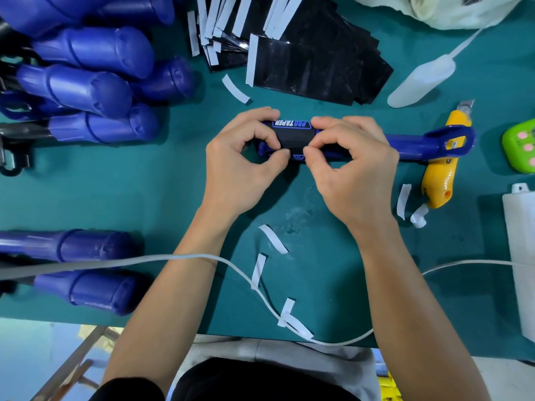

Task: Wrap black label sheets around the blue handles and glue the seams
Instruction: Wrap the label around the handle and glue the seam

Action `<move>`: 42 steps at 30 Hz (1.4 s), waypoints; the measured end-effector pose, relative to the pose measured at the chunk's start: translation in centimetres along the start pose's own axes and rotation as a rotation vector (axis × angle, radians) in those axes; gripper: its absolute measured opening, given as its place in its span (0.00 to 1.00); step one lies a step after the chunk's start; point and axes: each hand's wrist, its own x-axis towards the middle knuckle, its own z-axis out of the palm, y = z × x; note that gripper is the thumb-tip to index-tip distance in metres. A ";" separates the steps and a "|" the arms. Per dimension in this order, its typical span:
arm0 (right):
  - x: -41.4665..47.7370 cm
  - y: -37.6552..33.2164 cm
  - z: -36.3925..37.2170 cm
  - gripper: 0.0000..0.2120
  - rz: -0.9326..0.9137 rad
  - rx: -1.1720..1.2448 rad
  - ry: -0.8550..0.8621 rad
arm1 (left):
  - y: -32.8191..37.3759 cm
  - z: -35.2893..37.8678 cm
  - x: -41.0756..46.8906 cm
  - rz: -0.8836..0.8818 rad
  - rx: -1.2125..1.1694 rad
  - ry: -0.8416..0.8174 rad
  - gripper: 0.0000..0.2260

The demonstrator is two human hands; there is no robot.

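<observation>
A blue handle lies across the middle of the green table, its looped end pointing right. A black label sheet with "PRO TAPER" printed on it is wrapped around its left part. My left hand pinches the label's left end with thumb and fingers curled round the handle. My right hand pinches the label's right end the same way. A pile of black label sheets with white backing strips lies beyond the hands. A translucent glue bottle lies at the upper right.
Several bare blue handles are stacked at the left, two more at the lower left. A yellow utility knife lies under the handle's loop. A green device, a white box, a white cable and loose backing strips lie around.
</observation>
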 end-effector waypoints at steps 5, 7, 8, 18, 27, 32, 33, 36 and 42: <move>0.2 -0.4 0.3 0.03 0.004 -0.004 0.028 | 0.4 0.2 0.1 -0.063 -0.041 0.036 0.10; 0.3 -0.5 0.4 0.03 0.008 -0.006 0.038 | 0.6 0.3 0.1 -0.081 -0.050 0.057 0.11; 0.3 -0.5 0.4 0.03 0.010 -0.010 0.042 | 0.6 0.3 0.1 -0.091 -0.054 0.066 0.11; 0.3 -0.6 0.4 0.03 0.105 0.039 -0.006 | 0.7 0.3 0.2 -0.136 -0.141 0.067 0.12; 0.4 -0.5 0.3 0.02 0.112 0.024 -0.018 | 0.8 0.0 0.3 -0.119 -0.146 0.054 0.12; 0.3 -0.7 0.5 0.02 0.089 0.008 0.007 | 0.9 0.1 0.1 -0.091 -0.059 0.097 0.12; 0.3 -0.7 0.5 0.02 0.085 0.007 0.010 | 1.0 0.1 0.0 -0.088 -0.039 0.109 0.11; 0.4 -0.8 0.6 0.02 0.071 0.004 0.018 | 1.2 0.4 -0.1 -0.096 -0.007 0.143 0.10; 0.4 -0.9 0.8 0.02 0.075 -0.006 0.032 | 1.5 0.8 -0.2 -0.131 -0.008 0.187 0.09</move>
